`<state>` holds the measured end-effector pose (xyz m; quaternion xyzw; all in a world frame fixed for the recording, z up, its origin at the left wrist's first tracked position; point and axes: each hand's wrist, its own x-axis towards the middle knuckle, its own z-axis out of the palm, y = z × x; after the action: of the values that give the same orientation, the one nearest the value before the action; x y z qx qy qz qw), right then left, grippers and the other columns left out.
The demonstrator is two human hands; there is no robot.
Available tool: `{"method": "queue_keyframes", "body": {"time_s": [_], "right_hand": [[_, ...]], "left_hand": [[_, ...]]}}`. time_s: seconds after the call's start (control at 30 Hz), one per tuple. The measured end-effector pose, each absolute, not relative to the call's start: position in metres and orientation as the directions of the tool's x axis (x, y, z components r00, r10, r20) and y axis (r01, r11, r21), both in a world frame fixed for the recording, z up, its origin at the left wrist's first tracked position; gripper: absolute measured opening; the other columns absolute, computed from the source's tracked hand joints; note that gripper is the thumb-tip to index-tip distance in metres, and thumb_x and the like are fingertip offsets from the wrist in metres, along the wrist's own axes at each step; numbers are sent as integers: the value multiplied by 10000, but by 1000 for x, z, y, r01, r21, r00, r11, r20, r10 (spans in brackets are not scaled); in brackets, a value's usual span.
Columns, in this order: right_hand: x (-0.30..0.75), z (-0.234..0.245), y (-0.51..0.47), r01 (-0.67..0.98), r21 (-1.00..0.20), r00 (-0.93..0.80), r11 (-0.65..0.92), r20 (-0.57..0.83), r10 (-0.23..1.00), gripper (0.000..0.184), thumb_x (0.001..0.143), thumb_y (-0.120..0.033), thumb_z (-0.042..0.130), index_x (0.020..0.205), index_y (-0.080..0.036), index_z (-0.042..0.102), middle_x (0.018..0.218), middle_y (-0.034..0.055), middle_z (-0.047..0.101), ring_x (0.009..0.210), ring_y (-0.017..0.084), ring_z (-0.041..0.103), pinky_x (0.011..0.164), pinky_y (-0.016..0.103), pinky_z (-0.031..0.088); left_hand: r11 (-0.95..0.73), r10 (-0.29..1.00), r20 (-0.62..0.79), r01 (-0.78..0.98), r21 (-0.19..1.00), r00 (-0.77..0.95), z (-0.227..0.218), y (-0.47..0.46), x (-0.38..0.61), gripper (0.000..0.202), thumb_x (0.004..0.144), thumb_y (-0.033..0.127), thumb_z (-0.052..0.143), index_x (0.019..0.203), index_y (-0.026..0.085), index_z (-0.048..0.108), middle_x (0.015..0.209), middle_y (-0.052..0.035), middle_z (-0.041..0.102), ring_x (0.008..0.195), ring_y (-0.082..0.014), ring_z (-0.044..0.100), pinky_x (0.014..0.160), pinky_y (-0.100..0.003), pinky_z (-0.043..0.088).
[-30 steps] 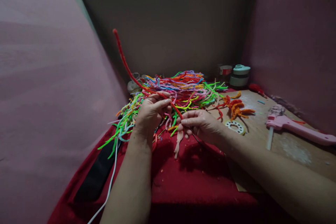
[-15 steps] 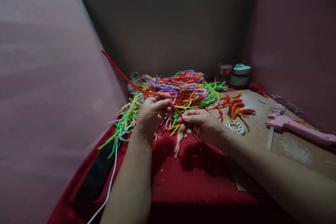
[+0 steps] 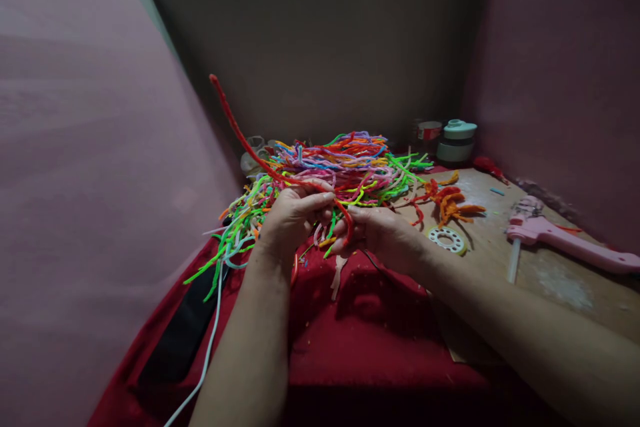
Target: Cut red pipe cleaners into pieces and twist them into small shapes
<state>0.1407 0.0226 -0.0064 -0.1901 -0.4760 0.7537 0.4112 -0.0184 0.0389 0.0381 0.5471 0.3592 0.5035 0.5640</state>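
Red fuzzy pipe cleaner runs from a free tip high at the left, slanting down to the two hands, where its near end bends into a small hook between them. Left hand has its fingers closed on the stem, thumb and forefinger pinching it just above the bend. Right hand meets it from the other side, fingertips together on the hooked end. Both hands hover over a red cloth covering the near part of the table. Just behind them lies a tangled heap of multicoloured pipe cleaners. To the right, on a bare wooden board, sit twisted orange pipe cleaner pieces, a white perforated plastic ring and a pink glue gun. A white cable trails off the near left edge.
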Motion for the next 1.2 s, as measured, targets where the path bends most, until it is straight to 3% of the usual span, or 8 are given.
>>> {"method": "queue_keyframes", "body": {"time_s": [0.37, 0.7, 1.0, 1.2], "right_hand": [[140, -7, 26, -500, -848, -496, -175, 115, 860, 219, 694, -337, 664, 731, -121, 671, 643, 48, 647, 579, 121, 578, 566, 239, 435], [137, -9, 28, -519, -834, -431, -189, 64, 900, 112, 602, -217, 680, 655, -125, 643, 575, 18, 606, 502, 98, 523, 496, 226, 402], [136, -12, 30, -512, -857, -336, -65, 131, 933, 73, 622, -200, 654, 640, -139, 619, 544, -13, 566, 473, 72, 466, 468, 211, 341], [137, -10, 28, -432, -901, -246, 36, 156, 957, 105, 640, -226, 623, 596, -143, 578, 469, -35, 512, 418, 73, 417, 442, 225, 297]], "left_hand": [[-23, 943, 71, -148, 989, 324, 35, 36, -13, 169, 619, 182, 715, 760, 127, 641, 589, 5, 598, 482, -66, 526, 482, -178, 407], [-42, 922, 90, -135, 990, 375, 31, 37, -12, 135, 659, 175, 696, 772, 133, 633, 592, 7, 601, 493, -67, 531, 485, -176, 394], [5, 930, -3, -6, 1000, 367, 37, 34, -12, 163, 703, 267, 659, 648, 142, 570, 536, 22, 546, 395, -64, 467, 353, -176, 323], [6, 933, -36, 84, 996, 358, 36, 35, -12, 132, 674, 242, 672, 675, 128, 606, 503, 30, 543, 379, -64, 452, 358, -183, 345]]}}
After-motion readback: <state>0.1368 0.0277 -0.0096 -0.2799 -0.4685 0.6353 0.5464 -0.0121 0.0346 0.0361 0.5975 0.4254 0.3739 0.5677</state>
